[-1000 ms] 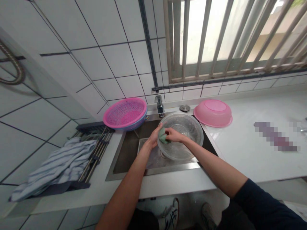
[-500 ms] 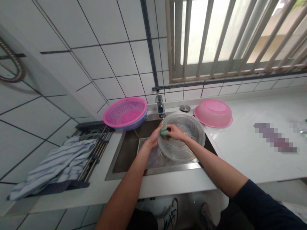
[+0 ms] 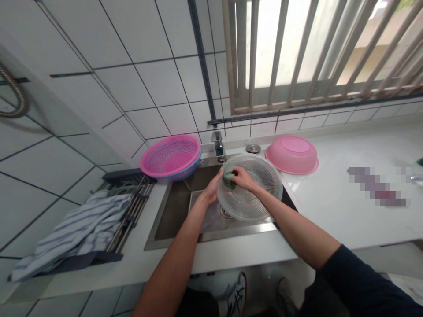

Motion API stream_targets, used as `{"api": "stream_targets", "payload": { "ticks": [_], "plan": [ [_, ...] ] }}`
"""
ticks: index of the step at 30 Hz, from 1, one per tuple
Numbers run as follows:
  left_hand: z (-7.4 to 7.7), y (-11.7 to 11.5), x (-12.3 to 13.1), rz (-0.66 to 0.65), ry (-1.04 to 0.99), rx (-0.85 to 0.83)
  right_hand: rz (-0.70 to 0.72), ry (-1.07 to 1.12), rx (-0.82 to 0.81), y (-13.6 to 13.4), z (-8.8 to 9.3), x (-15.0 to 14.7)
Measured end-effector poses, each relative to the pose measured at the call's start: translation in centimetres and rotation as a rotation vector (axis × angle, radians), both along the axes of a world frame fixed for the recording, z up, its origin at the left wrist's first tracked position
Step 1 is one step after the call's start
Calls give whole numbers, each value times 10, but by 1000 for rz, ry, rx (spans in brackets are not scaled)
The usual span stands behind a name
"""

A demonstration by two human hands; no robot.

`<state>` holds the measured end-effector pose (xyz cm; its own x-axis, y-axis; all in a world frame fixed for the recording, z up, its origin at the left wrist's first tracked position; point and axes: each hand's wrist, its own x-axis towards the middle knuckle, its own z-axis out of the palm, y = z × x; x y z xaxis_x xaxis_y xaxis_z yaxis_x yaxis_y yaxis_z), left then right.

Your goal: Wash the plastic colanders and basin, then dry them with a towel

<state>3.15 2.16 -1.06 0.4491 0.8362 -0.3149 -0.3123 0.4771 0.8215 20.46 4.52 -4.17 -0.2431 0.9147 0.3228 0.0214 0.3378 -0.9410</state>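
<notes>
A clear ribbed plastic basin (image 3: 261, 198) is held tilted over the steel sink (image 3: 175, 207), its inside facing me. My left hand (image 3: 212, 189) grips its left rim, with the fingers partly hidden behind the wall. Inside the basin, my right hand (image 3: 243, 179) is closed on a green cloth (image 3: 228, 177) and presses it against the inner wall near the left rim. The faucet (image 3: 218, 147) stands just behind the basin.
Left of the faucet sits a pink colander (image 3: 170, 156) stacked on a blue one. An upside-down pink basin (image 3: 292, 155) and a metal drain strainer (image 3: 253, 149) are to the right. A striped towel (image 3: 82, 229) lies over a rack (image 3: 132, 215) at left. Barred window behind.
My right hand has shifted the green cloth slightly to the right along the basin's inner wall. My left hand keeps its hold on the rim. The whole view has shifted a little.
</notes>
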Motion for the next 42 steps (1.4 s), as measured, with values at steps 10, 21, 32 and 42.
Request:
{"api": "stream_targets", "payload": {
  "ticks": [10, 21, 32, 42],
  "plan": [
    [1, 0, 1, 10, 2, 5, -70, 21, -26, 1, -5, -3],
    [0, 2, -1, 51, 13, 21, 532, -247, -37, -17, -10, -10],
    [3, 2, 1, 12, -26, 1, -4, -30, -32, -1, 0, 0],
    [4, 0, 0, 33, -4, 25, 181, -140, -29, -8, -5, -7]
  ]
}}
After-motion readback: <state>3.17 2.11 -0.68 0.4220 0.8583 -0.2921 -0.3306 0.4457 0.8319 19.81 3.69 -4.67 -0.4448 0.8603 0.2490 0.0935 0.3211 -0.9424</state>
